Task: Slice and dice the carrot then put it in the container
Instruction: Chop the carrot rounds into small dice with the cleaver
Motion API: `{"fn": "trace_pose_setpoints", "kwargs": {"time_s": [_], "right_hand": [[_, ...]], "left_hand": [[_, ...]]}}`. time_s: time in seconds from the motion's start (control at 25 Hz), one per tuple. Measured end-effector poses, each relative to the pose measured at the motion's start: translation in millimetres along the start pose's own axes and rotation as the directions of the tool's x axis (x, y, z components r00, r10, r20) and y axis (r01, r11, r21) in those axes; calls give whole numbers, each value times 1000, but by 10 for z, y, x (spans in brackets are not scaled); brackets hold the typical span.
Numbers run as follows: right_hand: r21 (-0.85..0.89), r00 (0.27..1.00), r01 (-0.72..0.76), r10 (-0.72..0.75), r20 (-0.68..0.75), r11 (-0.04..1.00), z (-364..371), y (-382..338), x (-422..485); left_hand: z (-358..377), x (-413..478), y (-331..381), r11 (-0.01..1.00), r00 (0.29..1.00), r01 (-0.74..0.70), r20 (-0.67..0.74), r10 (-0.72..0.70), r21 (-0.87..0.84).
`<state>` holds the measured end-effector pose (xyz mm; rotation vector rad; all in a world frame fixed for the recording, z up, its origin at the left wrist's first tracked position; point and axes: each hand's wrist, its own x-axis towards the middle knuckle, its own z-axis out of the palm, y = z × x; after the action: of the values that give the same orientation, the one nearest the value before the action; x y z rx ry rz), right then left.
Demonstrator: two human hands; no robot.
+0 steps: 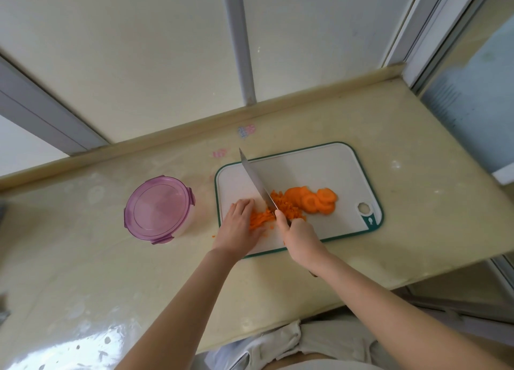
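The person is mid-dice. The right hand (299,235) is wrapped round the handle of a kitchen knife (257,183), forefinger up by the heel of the blade, the tip pointing away and to the left over the cutting board (342,169). The left hand (237,222) lies palm down with bent fingers, holding a small bunch of carrot strips (258,219) against the board, just left of the blade.

To the right of the blade sits a heap of diced carrot (288,207), and touching it on the far side a fan of overlapping carrot rounds (319,200) not yet cut down. A stray orange bit (213,235) has landed on the counter (417,147) beside the board's near left edge. The container (158,209) stands on the counter left of the board, its purple clip lid closed.

Carrot is stiff and crisp, so the strips will likely resist and then snap under the edge, sending light bits skittering; the flat rounds should sit steady while stacked strips may slide. The bunch is best held from above with fingertips tucked back from the blade. The loose dice is too small to pinch piece by piece; scooping it on the blade's flat, or tipping the board, seems the safer hold, once the lid is unclipped
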<state>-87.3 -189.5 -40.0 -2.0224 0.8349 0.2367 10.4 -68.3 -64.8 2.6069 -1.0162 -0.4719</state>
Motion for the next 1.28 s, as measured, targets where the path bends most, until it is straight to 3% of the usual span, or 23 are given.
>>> {"fn": "trace_pose_setpoints", "kwargs": {"time_s": [0.44, 0.72, 1.0, 1.28], "right_hand": [[209, 999, -33, 23, 50, 977, -30, 88, -2], [116, 995, -32, 20, 97, 993, -22, 32, -89], [-89, 997, 13, -7, 76, 996, 26, -52, -79], [-69, 998, 25, -21, 61, 997, 82, -21, -51]], "left_hand": [[91, -141, 52, 990, 986, 78, -140, -95, -120], [139, -148, 90, 992, 975, 81, -202, -98, -94], [188, -159, 94, 991, 962, 92, -247, -114, -99], [211, -146, 88, 991, 962, 102, -244, -121, -87]]}}
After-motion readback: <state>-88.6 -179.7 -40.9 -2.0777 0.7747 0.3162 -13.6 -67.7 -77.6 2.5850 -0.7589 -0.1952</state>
